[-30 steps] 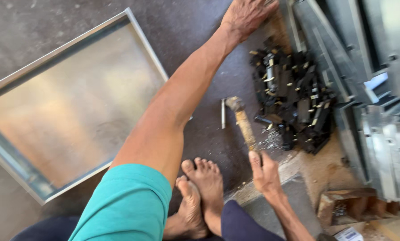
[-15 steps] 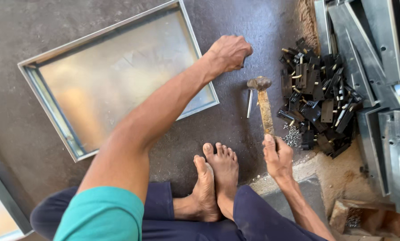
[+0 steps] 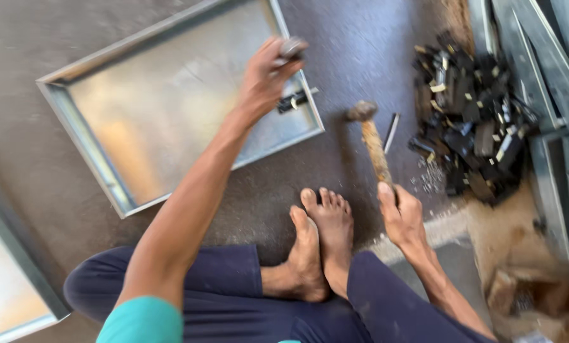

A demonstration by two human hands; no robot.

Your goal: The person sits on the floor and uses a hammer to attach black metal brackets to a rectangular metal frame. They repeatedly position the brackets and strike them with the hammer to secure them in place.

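Note:
I sit on the floor with my bare feet (image 3: 319,244) together in front of me. My left hand (image 3: 266,75) reaches over the right side of a shallow sheet-metal tray (image 3: 106,159) and pinches a small metal piece. A dark latch-like part (image 3: 294,100) lies on the tray's rim just below that hand. My right hand (image 3: 399,213) grips the wooden handle of a hammer (image 3: 372,136), whose head rests on the floor near a thin metal pin (image 3: 392,131).
A heap of several small black metal parts (image 3: 472,127) lies at the right. Folded sheet-metal sections (image 3: 538,57) are stacked at the far right. Another metal tray edge (image 3: 14,267) shows at the lower left. Sawdust and wood scraps (image 3: 526,286) lie at the lower right.
My left hand has pulled back from the heap of black parts to the tray's right rim, now holding a small piece. The right hand stays on the hammer handle.

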